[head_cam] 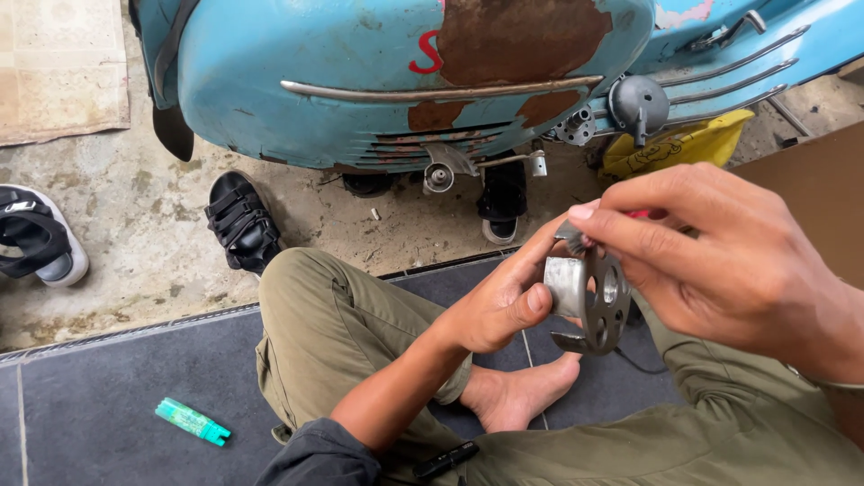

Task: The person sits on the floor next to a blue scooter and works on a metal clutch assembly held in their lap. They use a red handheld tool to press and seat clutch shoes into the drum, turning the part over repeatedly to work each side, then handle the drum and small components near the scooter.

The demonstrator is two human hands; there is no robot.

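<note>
Both our hands meet on the metal part (589, 297). Our left hand (499, 306) clasps its hub; our right hand (729, 261) pinches the disc's upper rim from the right.

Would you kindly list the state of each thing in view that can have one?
metal part: held up off the floor between both hands.
left hand: closed on the part's hub.
right hand: fingertips pinching the part's upper rim.
blue scooter: parked, paint rusted in patches.
green lighter: lying flat on the dark mat.
black sandal: off the foot, on the concrete.
</note>
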